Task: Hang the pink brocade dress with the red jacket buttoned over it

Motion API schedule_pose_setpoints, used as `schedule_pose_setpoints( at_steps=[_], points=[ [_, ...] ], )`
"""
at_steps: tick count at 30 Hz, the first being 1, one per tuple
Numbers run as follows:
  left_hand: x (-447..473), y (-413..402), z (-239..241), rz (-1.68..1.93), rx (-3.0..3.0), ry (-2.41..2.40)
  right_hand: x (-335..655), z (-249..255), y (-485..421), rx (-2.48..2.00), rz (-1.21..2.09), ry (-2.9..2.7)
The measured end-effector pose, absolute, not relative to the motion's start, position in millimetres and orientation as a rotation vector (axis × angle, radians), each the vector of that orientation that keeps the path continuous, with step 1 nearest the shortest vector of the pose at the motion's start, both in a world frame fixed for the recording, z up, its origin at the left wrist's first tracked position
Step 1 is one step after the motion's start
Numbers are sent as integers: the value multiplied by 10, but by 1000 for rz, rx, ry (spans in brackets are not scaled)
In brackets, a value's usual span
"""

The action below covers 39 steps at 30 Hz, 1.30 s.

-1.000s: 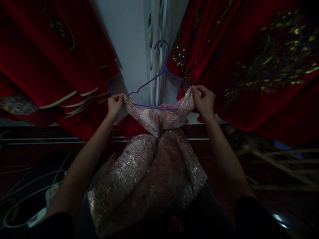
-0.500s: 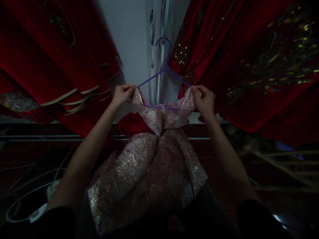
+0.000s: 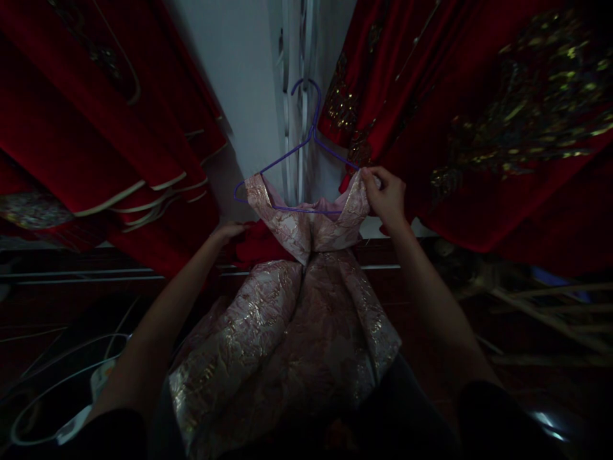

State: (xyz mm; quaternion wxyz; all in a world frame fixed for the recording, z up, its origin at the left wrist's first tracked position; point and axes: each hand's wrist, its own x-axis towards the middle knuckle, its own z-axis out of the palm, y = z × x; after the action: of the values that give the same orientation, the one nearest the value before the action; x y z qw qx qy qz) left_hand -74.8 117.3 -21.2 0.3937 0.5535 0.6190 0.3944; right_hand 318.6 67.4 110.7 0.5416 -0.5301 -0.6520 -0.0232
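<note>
Dress on hanger | right hand pinching it | left hand near cloth

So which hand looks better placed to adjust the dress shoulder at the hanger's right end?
The right hand, I'd judge: it pinches that dress shoulder, by the hanger. The left hand sits lower, beside the red cloth, away from that end.

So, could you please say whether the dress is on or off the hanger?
On: the dress has a strap over the purple hanger, whose end protrudes.
</note>
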Motion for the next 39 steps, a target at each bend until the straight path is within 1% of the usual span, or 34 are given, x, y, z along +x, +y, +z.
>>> schedule_pose_setpoints(
  at_steps=[3,5,8,10,12,14,17,19,22,25,29,33,36,38,39],
  points=[
    [-817,1247,-89,708,1283,1578,3187,1109,678,-1258,-62,-1553],
    [-861,1292,68,678,1254,1498,3191,1114,680,-1260,-71,-1565],
    [-901,1323,361,840,1381,1276,3203,1120,683,-1259,-83,-1576],
    [-908,1329,535,887,1454,1188,3209,1121,684,-1255,-90,-1572],
    [-907,1339,652,931,1419,1199,3207,1119,682,-1258,-107,-1566],
    [-901,1359,709,1015,1264,1262,3198,1119,677,-1270,-137,-1566],
    [-864,1395,747,1216,1059,1304,3176,1124,657,-1298,-197,-1571],
    [-790,1406,798,1355,1071,1285,3158,1134,631,-1323,-239,-1571],
    [-568,1391,957,1569,1187,1305,3113,1153,567,-1361,-288,-1573],
    [-234,1340,1167,1704,1387,1307,3028,1174,467,-1385,-334,-1578],
    [299,1198,1371,1809,1685,1097,2888,1204,295,-1405,-367,-1571],
    [708,910,1407,1825,1920,910,2887,1242,231,-1441,-270,-1520],
    [758,625,1291,1735,2073,846,3035,1295,413,-1470,-152,-1507],
    [677,445,1142,1624,2127,846,3162,1344,649,-1507,-22,-1549],
    [619,368,1055,1564,2141,854,3218,1372,782,-1539,120,-1600]
  ],
)
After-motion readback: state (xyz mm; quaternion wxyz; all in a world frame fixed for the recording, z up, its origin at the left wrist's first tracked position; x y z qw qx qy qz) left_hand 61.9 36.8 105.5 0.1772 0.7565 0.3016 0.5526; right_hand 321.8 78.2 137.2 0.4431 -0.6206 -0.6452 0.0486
